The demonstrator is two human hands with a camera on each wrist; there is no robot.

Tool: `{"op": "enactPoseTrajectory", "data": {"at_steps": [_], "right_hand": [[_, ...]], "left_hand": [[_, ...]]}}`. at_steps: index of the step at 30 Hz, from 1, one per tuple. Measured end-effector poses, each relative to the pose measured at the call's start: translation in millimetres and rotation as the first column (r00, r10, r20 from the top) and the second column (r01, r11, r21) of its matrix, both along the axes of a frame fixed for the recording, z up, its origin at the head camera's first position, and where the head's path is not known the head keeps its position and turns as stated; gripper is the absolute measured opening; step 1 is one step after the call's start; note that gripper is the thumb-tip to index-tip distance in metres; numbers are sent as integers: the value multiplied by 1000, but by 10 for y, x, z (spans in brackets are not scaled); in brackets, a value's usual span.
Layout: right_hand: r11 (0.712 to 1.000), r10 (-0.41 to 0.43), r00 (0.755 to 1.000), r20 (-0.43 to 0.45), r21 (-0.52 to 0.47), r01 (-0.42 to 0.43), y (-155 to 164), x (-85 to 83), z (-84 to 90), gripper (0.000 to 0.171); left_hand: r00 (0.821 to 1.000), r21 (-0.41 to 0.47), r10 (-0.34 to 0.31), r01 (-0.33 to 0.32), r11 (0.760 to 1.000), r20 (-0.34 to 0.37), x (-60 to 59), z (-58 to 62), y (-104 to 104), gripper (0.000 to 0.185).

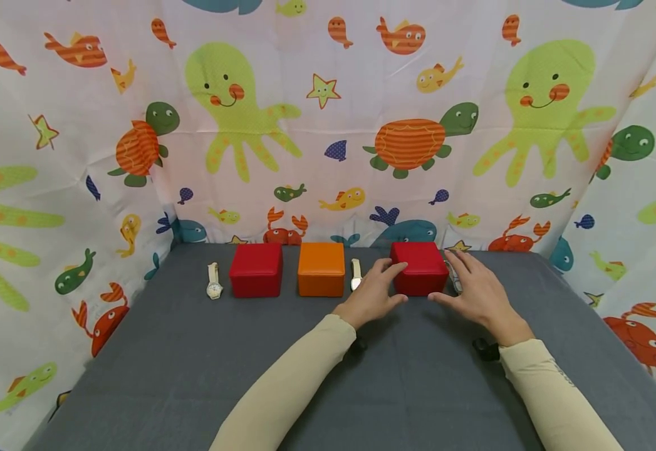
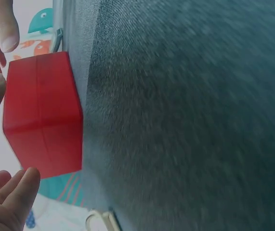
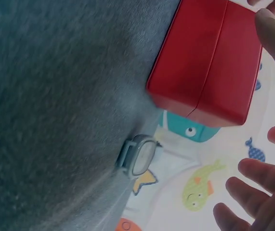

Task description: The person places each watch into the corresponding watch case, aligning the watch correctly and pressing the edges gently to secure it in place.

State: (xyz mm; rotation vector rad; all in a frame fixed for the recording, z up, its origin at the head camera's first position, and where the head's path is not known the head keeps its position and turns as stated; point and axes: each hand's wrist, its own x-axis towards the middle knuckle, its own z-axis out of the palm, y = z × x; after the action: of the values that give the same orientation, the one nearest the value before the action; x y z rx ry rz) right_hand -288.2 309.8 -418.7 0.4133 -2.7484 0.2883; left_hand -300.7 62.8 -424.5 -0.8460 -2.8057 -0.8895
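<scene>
Left fingers: the left hand [image 1: 374, 293] lies spread and relaxed, gripping nothing, fingertips touching or all but touching the left face of the right red box [image 1: 420, 268].
Right fingers: the right hand [image 1: 476, 289] is likewise wide and loose, thumb just short of the box's front right corner, holding nothing.
Box: between the two hands, slightly beyond the fingertips, lid shut, at the far edge of the grey table [image 1: 192, 369].
Nearer hand: about even; the left looks a touch closer.
Beside the box: a silver watch [image 3: 138, 156] just right of it, under the right fingers; a gold watch [image 1: 356, 274] left of it.
Further left of the box: orange box [image 1: 321, 269], second red box [image 1: 257, 269], white watch [image 1: 213, 280].
</scene>
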Motion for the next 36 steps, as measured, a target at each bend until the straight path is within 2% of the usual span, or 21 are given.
{"op": "enactPoseTrajectory", "data": {"at_steps": [7, 16, 26, 36], "right_hand": [[999, -29, 997, 74, -19, 31, 68, -28, -20, 102], [997, -41, 986, 165, -62, 52, 68, -73, -103, 97], [995, 1, 995, 97, -98, 8, -19, -108, -149, 68], [993, 9, 993, 118, -120, 5, -94, -122, -109, 60]], "left_hand": [[996, 42, 45, -48, 998, 81, -33, -5, 170, 71], [988, 75, 139, -144, 987, 73, -67, -77, 282, 58], [978, 149, 208, -210, 966, 35, -58, -136, 390, 47], [968, 163, 249, -248, 955, 13, -107, -141, 415, 42]]}}
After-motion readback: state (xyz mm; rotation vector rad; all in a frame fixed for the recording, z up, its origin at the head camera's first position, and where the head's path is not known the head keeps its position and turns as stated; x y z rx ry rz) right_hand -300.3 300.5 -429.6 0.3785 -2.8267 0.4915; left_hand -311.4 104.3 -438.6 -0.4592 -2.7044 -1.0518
